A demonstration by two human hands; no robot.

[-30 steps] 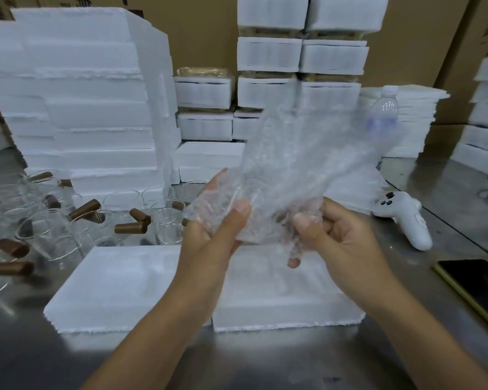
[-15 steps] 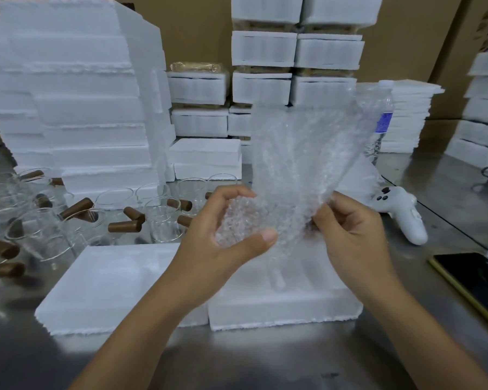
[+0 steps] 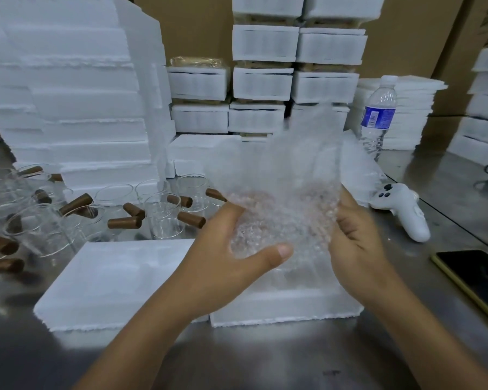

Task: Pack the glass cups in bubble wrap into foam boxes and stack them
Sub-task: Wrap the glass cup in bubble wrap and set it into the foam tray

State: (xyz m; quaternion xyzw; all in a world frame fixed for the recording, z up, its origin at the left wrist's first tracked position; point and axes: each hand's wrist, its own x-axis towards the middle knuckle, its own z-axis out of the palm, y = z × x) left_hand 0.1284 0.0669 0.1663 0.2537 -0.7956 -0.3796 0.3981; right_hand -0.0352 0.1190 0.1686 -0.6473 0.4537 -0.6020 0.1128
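– Bubble wrap sheet: where was it at inspection?
– Held up in the air between both hands, above the right-hand foam tray. The upper part of the sheet was blurred.
– Edges and working room?
– Two foam trays lay side by side on the steel table, the left foam tray touching the right one. Bare steel ran along the near side of both. To the right, a strip of steel separated the trays from a phone and a white controller. To the left and behind, the glass cups with brown handles crowded right up to the left tray's far edge.
– Fingers?
– The left hand was spread fairly wide: thumb pressed on the near face of the wrap, fingers behind it, dimly seen through the bubbles. The right hand gripped the sheet's right edge, fingers curled behind it.
– Containers?
– The tray recesses were washed out; contents could not be told. Whether a cup sat inside the wrap could not be told either. Closed foam boxes stood stacked at the back, loose foam pieces piled high on the left, and a water bottle stood upright at the right.
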